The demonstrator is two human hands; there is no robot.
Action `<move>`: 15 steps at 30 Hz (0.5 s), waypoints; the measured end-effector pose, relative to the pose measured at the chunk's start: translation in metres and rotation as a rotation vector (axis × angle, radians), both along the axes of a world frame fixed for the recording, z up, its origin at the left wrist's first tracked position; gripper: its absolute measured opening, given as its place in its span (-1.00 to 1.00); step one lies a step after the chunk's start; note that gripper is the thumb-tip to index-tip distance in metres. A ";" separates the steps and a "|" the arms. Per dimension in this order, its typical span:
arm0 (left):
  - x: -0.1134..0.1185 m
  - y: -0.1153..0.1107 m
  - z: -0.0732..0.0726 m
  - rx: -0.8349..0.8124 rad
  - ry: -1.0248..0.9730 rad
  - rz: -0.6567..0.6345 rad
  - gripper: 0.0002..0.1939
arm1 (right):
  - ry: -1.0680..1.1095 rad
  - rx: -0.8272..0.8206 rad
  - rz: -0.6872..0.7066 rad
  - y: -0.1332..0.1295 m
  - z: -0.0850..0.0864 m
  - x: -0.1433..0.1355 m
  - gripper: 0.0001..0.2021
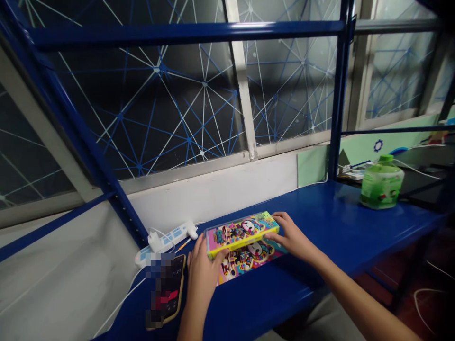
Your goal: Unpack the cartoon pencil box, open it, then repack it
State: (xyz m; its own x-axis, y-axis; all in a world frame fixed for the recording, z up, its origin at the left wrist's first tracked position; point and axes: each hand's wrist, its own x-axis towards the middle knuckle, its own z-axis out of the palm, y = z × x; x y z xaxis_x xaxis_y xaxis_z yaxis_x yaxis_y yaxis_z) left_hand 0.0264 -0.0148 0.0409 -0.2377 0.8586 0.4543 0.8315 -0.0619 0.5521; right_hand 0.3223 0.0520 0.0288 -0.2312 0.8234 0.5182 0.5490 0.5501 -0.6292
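A long, colourful cartoon-printed box (245,231) with a yellow front edge is held between my two hands near the middle of the blue table. My left hand (204,263) grips its left end, the thumb at the front edge. At the right end, my right hand (289,237) closes on the box with fingers behind and thumb in front. Under and in front of the box lies a flat piece with the same bright cartoon print (245,265), partly hidden by it. Beside my left hand lies a phone (170,289) with a lit screen, partly blurred out.
A white power strip (174,240) with plugs and cables lies behind the phone. A large green bottle (383,184) stands on the right of the blue table (313,208). Blue metal posts and a bar (192,34) rise before patterned windows.
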 end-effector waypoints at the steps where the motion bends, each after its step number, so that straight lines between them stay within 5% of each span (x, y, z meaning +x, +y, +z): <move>1: -0.003 0.011 0.003 -0.018 0.006 0.000 -0.27 | -0.019 -0.007 0.000 0.013 0.001 -0.004 -0.46; 7: -0.023 0.044 -0.005 -0.101 -0.008 0.009 -0.32 | -0.109 -0.058 0.023 0.063 -0.017 -0.031 -0.43; 15: -0.024 0.050 -0.024 -0.116 -0.095 -0.027 -0.59 | -0.173 -0.077 0.020 0.066 -0.040 -0.039 -0.42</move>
